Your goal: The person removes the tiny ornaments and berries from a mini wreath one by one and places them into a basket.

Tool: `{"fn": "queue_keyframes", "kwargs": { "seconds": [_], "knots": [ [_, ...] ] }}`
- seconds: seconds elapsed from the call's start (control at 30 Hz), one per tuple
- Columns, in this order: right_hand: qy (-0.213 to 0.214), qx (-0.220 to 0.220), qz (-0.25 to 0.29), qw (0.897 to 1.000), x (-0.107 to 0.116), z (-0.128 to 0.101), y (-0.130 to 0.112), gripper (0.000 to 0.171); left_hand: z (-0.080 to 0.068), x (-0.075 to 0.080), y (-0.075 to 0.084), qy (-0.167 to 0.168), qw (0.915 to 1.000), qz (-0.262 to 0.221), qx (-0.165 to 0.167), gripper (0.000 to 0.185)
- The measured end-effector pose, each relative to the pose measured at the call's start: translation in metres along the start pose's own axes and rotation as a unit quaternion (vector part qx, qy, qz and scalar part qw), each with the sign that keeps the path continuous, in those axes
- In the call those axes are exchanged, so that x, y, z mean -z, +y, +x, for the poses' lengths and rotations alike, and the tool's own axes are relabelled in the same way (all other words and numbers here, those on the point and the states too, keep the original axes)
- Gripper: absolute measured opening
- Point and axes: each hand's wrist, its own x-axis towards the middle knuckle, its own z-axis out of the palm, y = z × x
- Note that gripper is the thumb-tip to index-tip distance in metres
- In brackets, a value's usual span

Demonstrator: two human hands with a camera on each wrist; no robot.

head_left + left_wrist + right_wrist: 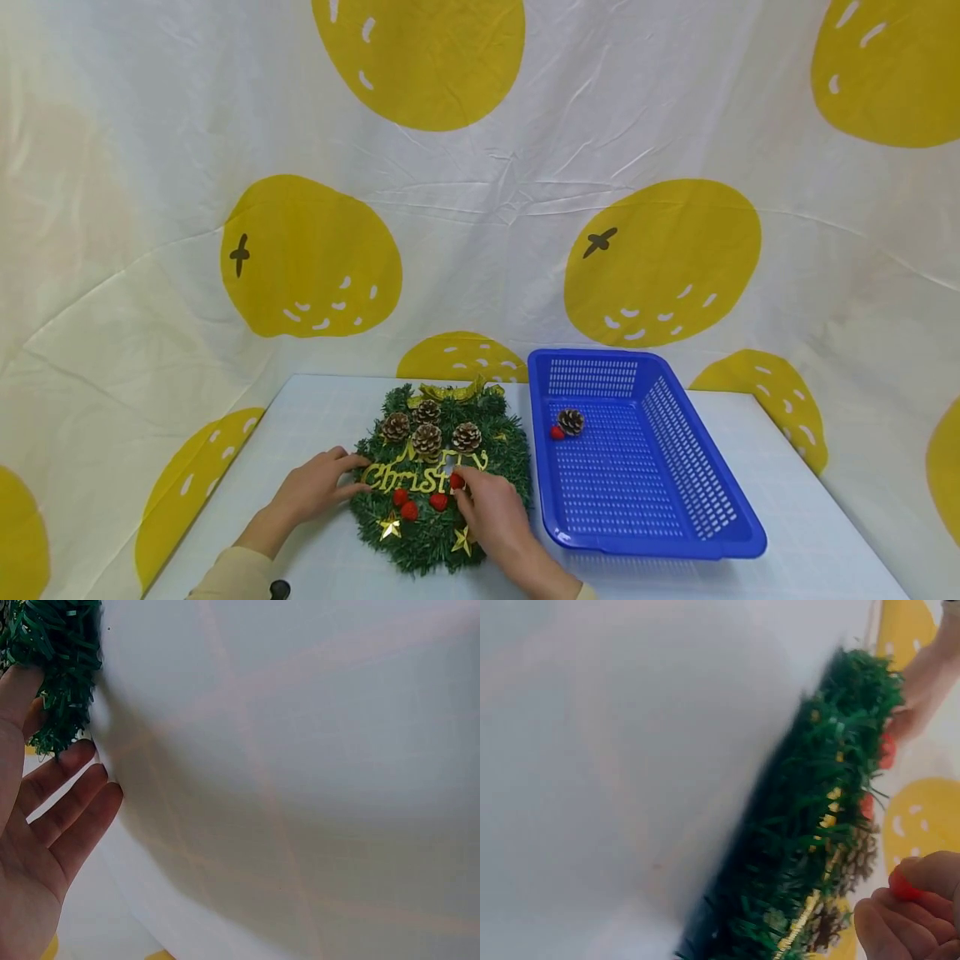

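A green Christmas wreath (495,433) lies on the table with pine cones (427,439), gold "Merry Christmas" lettering (397,478), red berries (438,502) and gold stars (390,526) on it. At its left edge my left hand (318,483) touches the greenery, thumb and fingers extended; in the left wrist view several straight fingers (86,825) are spread beside the foliage (64,675). My right hand (495,508) pinches a small red berry (904,885) between thumb and fingers, over the wreath's right part by the end of the lettering.
Right of the wreath stands a blue plastic basket (705,442) holding a pine cone (571,422) and a red berry (557,432). The white table (315,408) ends at a fruit-patterned curtain (465,250). A small black object (280,589) shows by the left sleeve.
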Motion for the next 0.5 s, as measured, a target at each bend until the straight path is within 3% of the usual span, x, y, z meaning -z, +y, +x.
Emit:
{"fn": "queue_keyframes", "kwargs": {
  "seconds": [0.5],
  "knots": [
    [0.057, 0.009, 0.019, 0.998, 0.028, 0.015, -0.012, 0.027, 0.001, -0.002, -0.001, 0.001, 1.0, 0.007, 0.005, 0.045]
  ]
}}
